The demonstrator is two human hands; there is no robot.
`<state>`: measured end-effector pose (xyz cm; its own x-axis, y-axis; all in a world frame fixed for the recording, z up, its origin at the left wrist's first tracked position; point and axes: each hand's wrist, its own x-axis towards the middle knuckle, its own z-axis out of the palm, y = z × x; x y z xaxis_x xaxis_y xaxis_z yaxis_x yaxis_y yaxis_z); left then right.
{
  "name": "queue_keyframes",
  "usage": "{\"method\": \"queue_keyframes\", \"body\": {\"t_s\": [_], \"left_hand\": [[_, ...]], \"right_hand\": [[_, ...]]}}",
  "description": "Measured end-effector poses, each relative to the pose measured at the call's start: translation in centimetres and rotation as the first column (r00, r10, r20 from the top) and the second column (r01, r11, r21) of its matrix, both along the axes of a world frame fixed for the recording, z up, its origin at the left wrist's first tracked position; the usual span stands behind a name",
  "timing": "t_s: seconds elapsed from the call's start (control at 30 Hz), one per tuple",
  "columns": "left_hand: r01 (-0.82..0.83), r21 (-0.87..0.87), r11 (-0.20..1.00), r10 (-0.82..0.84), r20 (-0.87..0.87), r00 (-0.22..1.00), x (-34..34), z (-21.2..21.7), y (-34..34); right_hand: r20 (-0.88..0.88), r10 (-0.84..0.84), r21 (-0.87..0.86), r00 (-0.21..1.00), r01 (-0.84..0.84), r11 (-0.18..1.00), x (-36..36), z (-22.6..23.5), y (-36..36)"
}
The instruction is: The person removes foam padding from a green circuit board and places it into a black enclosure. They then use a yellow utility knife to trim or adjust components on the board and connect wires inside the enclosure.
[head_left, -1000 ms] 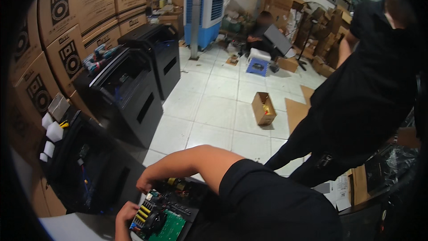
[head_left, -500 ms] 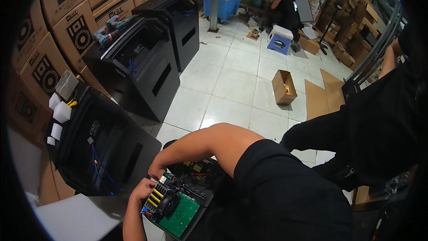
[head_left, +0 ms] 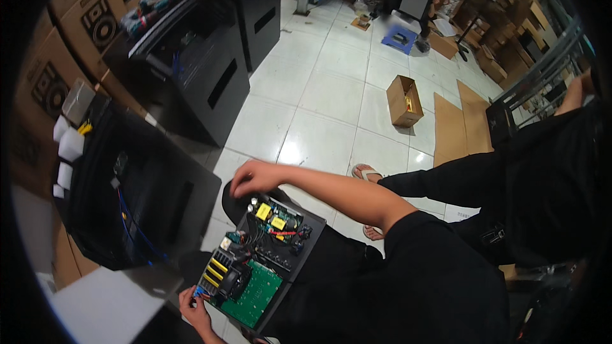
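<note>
A black metal panel (head_left: 305, 246) lies tilted across my lap, carrying a green circuit board (head_left: 254, 293), yellow parts and bundled wires. My left hand (head_left: 193, 309) grips the panel's near left corner, beside the yellow parts. My right hand (head_left: 254, 178) reaches over from the right in a black sleeve. Its fingers curl down on the panel's far end, by a yellow block (head_left: 262, 211).
An open black speaker cabinet (head_left: 137, 200) stands right at my left, with two more cabinets (head_left: 197, 70) behind it and stacked cardboard boxes (head_left: 95, 19) along the wall. Another person in black (head_left: 542, 178) stands close on my right, sandalled foot (head_left: 365, 171) near the panel. A small open box (head_left: 405, 99) sits on the tiled floor.
My view has tipped downward, so the panel and both hands show more fully and higher in the picture. Both hands keep their places on the panel's two ends.
</note>
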<state>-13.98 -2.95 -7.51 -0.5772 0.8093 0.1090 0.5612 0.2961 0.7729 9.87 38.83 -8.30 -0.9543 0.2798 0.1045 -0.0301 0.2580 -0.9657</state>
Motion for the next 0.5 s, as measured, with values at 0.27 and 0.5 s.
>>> {"method": "queue_keyframes", "body": {"t_s": [0.27,0.5], "left_hand": [[-0.574,-0.027,0.818,0.517,0.473,0.714,13.8,-2.1,-8.5],[-0.576,-0.184,0.797,0.604,0.228,0.763,17.2,-0.1,-9.1]], "right_hand": [[0.595,-0.345,-0.378,0.726,0.631,0.677,16.5,-0.2,-10.5],[0.557,-0.482,-0.451,0.676,0.734,0.508,18.5,2.6,-14.8]]}}
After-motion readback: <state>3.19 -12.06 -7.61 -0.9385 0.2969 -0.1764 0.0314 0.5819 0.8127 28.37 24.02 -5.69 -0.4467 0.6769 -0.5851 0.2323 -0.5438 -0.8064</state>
